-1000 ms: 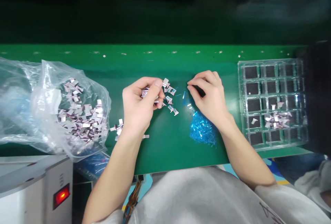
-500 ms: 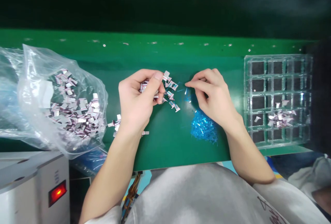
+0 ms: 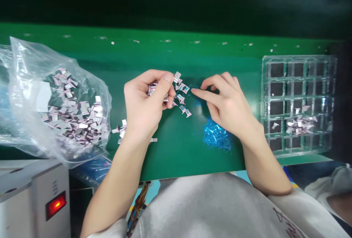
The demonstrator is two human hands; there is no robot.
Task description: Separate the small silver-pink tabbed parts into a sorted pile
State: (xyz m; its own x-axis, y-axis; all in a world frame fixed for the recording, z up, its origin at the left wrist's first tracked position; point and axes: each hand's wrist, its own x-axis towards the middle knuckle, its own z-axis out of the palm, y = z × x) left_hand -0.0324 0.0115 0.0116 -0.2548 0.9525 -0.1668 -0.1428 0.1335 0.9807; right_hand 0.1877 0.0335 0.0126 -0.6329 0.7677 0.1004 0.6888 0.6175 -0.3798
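Observation:
My left hand [image 3: 144, 100] is closed around a bunch of small silver-white T-shaped tabs with dark pink edges. One tab sticks out past my thumb tip. Just right of those fingers, several loose tabs [image 3: 180, 99], some with a blue face, lie on the green table. My right hand [image 3: 229, 102] is apart from them, fingers spread, its index fingertip close to the nearest blue-faced tab; nothing shows in it. Below that hand sits a heap of thin blue film strips [image 3: 217, 135]. More tabs [image 3: 123, 126] lie beside my left wrist, partly hidden by it.
A clear plastic bag [image 3: 107, 121] full of tabs lies open at the left. On the right stands a clear compartment tray [image 3: 265, 102], with tabs mostly in its lower part. A grey machine [image 3: 35, 194] with a lit red switch occupies the lower left corner.
My right hand has spread its fingers from a pinch, and its index fingertip has moved left toward the loose tabs. My left hand keeps its hold. The view has shifted slightly.

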